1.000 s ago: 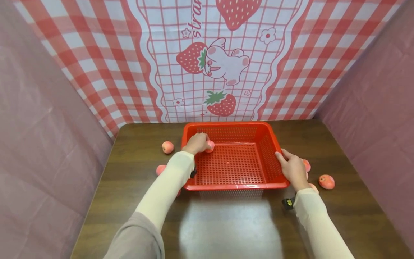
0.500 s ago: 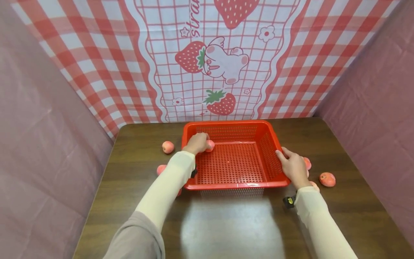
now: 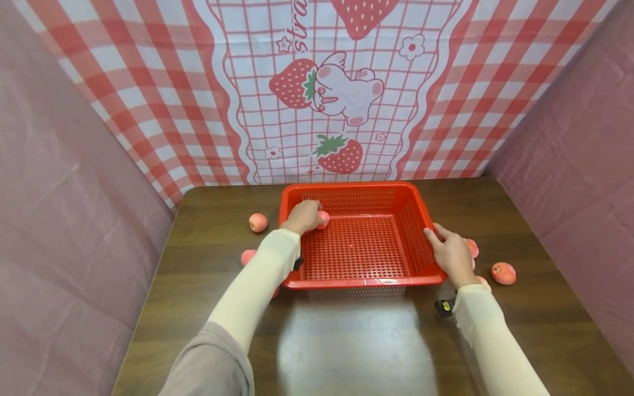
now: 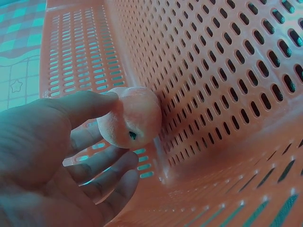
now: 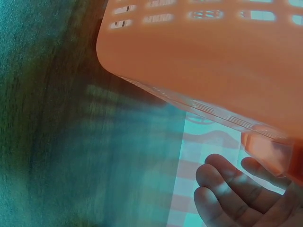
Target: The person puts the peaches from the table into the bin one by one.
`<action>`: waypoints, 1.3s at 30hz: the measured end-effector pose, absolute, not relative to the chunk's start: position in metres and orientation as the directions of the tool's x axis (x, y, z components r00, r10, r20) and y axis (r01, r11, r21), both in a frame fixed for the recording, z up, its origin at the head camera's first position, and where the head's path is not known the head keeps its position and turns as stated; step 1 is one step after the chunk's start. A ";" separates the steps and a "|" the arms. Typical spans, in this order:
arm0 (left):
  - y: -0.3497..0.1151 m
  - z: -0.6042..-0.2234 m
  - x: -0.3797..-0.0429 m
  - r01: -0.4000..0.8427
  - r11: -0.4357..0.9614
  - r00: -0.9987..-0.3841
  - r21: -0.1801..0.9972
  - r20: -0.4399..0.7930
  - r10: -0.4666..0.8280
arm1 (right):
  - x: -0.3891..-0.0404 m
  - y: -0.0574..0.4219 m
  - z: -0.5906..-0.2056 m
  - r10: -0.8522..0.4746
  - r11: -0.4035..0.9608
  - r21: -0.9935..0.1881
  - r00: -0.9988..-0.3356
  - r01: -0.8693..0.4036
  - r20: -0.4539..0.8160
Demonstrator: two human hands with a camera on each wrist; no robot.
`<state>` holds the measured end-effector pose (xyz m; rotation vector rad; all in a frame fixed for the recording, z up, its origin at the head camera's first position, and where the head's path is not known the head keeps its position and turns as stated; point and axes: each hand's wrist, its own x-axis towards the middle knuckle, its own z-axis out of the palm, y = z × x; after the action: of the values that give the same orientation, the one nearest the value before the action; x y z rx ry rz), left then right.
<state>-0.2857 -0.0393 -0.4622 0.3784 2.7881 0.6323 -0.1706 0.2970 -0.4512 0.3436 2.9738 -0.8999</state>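
A red plastic basket (image 3: 366, 282) with perforated walls stands on the wooden table. Inside its left part, my left hand (image 3: 303, 218) holds a pinkish peach (image 3: 323, 219) low over the basket floor. The left wrist view shows the thumb on top of the peach (image 4: 135, 116) and fingers beneath it, close to the holed surface. At the basket's right side, my right hand (image 3: 453, 258) grips the rim, thumb on top. The right wrist view has the fingers (image 5: 236, 191) curled below the basket's rim, on the outer side.
Left of the basket lie a peach (image 3: 258, 223), a second peach (image 3: 248, 257) and another partly hidden by the left sleeve. On the right, one peach (image 3: 503, 273) lies apart, and others are partly behind the right hand. A checked cloth (image 3: 198, 99) hangs behind the table (image 3: 208, 220).
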 end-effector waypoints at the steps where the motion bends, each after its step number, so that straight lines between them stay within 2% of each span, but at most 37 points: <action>1: -0.039 -0.462 -0.286 0.192 0.870 -0.933 0.453 -0.190 0.305 | -0.170 0.298 -0.451 0.204 0.811 -0.545 -0.976 0.212 -0.076; 8: -0.035 -0.459 -0.284 0.178 0.865 -0.931 0.469 -0.205 0.303 | -0.169 0.300 -0.449 0.211 0.805 -0.551 -0.974 0.219 -0.079; 18: -0.035 -0.453 -0.280 0.131 0.801 -0.946 0.584 -0.169 0.278 | -0.171 0.300 -0.451 0.184 0.822 -0.542 -0.982 0.175 -0.039; 25: -0.040 -0.447 -0.275 0.082 0.769 -0.949 0.634 -0.185 0.254 | -0.172 0.298 -0.454 0.184 0.810 -0.551 -0.979 0.203 -0.090; 39: -0.054 -0.395 -0.263 0.129 0.724 -0.935 0.678 -0.160 0.317 | -0.173 0.300 -0.453 0.185 0.822 -0.537 -0.981 0.191 -0.067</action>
<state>-0.2633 -0.0545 -0.3946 0.3517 2.6641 1.0182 -0.1734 0.3001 -0.4525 0.3081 2.9871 -0.8822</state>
